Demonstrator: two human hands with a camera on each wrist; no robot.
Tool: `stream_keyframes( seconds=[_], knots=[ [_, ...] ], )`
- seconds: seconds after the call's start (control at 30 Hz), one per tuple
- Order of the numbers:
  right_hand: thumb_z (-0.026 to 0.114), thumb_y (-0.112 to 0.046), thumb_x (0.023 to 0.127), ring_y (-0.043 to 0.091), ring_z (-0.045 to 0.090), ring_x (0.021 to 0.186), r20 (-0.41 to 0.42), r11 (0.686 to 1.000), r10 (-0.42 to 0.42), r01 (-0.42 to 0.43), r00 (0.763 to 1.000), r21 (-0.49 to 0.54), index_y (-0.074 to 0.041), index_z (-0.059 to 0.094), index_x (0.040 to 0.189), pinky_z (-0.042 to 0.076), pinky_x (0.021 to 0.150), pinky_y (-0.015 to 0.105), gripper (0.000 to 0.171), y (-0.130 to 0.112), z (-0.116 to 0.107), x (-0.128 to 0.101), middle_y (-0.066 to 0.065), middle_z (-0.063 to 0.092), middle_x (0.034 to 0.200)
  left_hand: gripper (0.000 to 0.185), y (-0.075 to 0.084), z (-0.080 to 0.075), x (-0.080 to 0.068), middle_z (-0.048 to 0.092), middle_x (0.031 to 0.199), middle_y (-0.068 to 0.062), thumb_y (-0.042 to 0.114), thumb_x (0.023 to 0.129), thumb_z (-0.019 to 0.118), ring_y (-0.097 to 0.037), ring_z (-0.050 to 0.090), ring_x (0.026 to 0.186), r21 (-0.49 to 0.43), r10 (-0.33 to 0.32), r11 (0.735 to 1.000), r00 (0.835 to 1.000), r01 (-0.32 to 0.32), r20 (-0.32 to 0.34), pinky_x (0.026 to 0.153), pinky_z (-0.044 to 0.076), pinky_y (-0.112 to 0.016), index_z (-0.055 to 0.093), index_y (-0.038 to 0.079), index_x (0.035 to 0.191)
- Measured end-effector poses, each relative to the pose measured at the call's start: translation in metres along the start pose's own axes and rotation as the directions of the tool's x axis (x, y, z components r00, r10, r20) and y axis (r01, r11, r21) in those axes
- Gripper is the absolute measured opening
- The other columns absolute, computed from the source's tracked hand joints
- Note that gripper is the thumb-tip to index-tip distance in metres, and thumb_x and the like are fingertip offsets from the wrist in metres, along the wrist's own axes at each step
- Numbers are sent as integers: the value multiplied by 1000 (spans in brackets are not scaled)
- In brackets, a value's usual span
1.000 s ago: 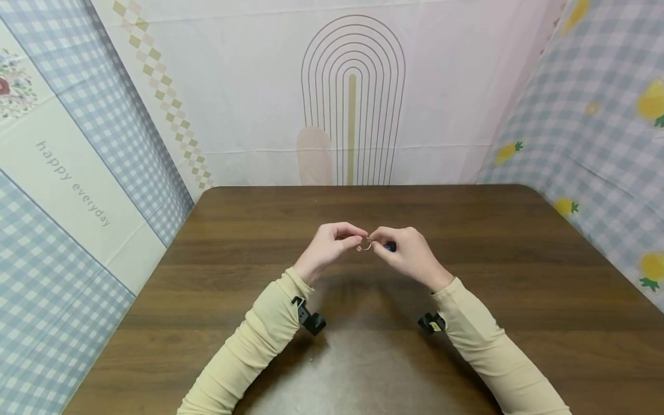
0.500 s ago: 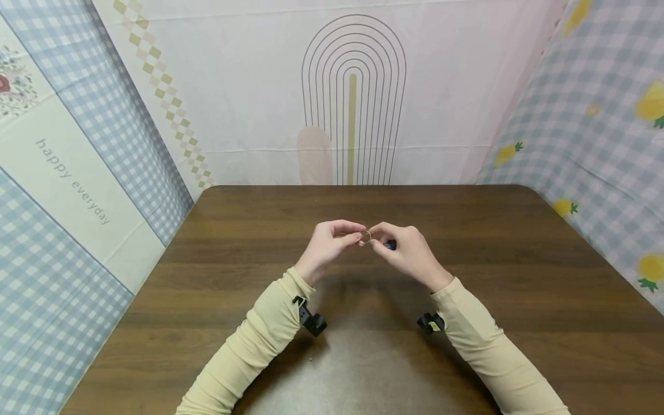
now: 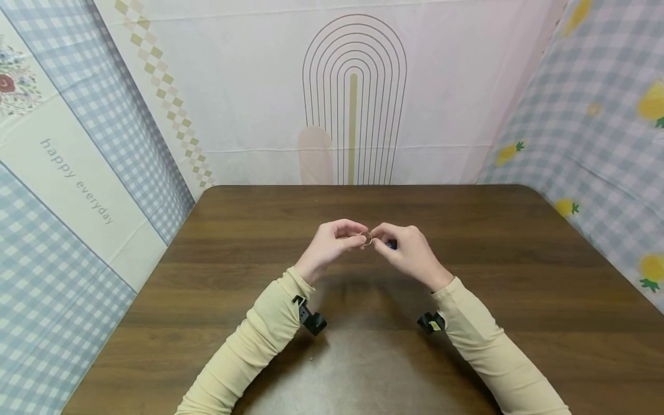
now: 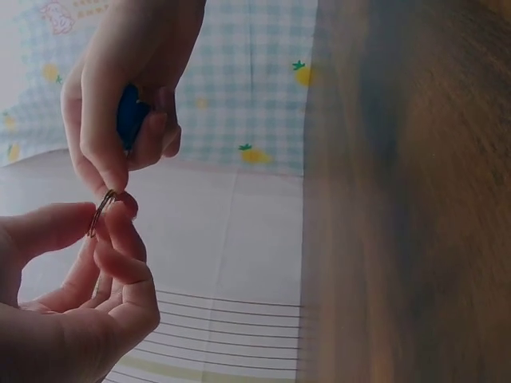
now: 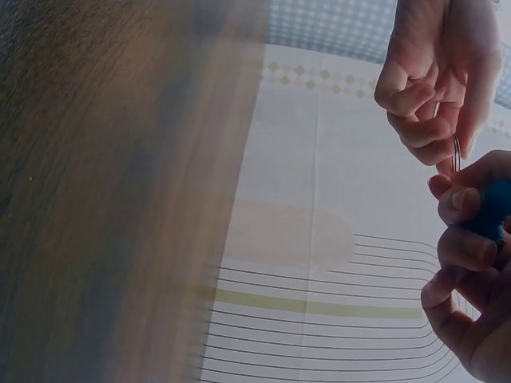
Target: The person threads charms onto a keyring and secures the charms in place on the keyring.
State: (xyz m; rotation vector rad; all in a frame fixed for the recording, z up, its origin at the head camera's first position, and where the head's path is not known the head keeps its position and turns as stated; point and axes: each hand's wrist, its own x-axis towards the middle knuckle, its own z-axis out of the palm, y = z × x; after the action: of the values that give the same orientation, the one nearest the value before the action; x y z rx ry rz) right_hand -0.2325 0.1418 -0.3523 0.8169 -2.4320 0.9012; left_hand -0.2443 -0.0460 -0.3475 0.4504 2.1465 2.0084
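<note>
Pinching the ring (image 4: pixel 99 213), left hand (image 3: pixel 332 245) and right hand (image 3: pixel 410 253), midway between the table's (image 3: pixel 259 219) side edges — steady your right, which also cups the blue object (image 5: pixel 489 211).

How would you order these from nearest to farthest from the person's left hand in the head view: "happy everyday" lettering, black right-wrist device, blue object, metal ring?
1. Metal ring: at the left hand's fingertips.
2. Blue object: to the right, inside the right hand.
3. Black right-wrist device: right, lower in the picture.
4. "Happy everyday" lettering: well off to the left.
</note>
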Motion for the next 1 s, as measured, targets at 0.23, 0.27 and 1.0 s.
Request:
stream_keyframes(
  seconds=[0.23, 0.27, 1.0],
  knots=[
    [66, -6, 88, 4, 48, 54, -5, 1000, 12, -12, 1000, 17, -5, 70, 99, 36, 54, 19, 12, 1, 0, 0, 0, 68, 66, 21, -2, 2, 3, 71, 83, -6, 2, 91, 63, -6, 66, 70, -77, -17, 997, 998, 12, -65, 68, 50, -21, 66, -8, 109],
    [66, -6, 88, 3, 47, 54, -2, 1000, 10, -10, 1000, 15, -6, 70, 100, 36, 54, 19, 13, 1, 0, 0, 0, 67, 66, 21, -2, 2, 3, 71, 82, -6, 2, 91, 63, -6, 65, 70, -77, -18, 997, 997, 13, -70, 67, 50, -21, 66, -8, 109],
    [65, -5, 88, 4, 57, 60, 33, 1000, -25, 24, 999, 17, -8, 71, 94, 42, 57, 21, 8, 2, -1, 1, 0, 71, 70, 19, -2, 0, 2, 70, 87, -17, 4, 94, 59, -8, 66, 67, -4, -12, 1000, 1000, 12, 1, 75, 56, -38, 64, -10, 107]
  ],
)
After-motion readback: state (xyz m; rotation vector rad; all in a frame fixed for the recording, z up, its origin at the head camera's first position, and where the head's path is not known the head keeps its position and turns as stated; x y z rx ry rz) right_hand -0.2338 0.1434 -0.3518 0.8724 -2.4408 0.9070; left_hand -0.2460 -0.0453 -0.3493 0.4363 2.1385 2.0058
